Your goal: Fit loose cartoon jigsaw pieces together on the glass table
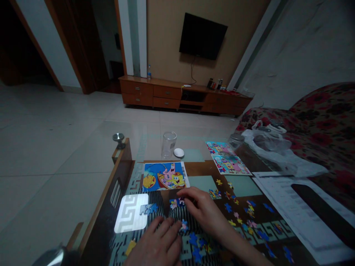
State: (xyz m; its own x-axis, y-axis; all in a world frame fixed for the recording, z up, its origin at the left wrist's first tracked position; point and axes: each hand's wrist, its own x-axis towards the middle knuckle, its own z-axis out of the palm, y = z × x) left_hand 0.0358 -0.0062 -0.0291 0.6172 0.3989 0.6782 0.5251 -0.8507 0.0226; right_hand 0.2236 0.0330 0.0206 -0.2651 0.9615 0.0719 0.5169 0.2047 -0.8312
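My right hand (203,208) is bent over a small joined cluster of jigsaw pieces (173,204), its thumb and forefinger closed at a dark purple jigsaw piece (181,201). The fingers partly cover that piece. My left hand (158,242) rests palm down on the table's near edge, fingers extended, with nothing visible in it. Beside its fingertips lies a pink-and-blue piece (184,225). A joined strip of blue pieces (149,209) lies farther left. Behind the hands is the picture card (165,176), showing cartoon figures in a boat.
Loose pieces (251,210) are scattered to the right. A clear jar (168,145) and white lid (179,152) stand at the back. Two picture sheets (229,162), papers (310,218), a black phone-like object (324,210) and a plastic bag (277,147) lie right.
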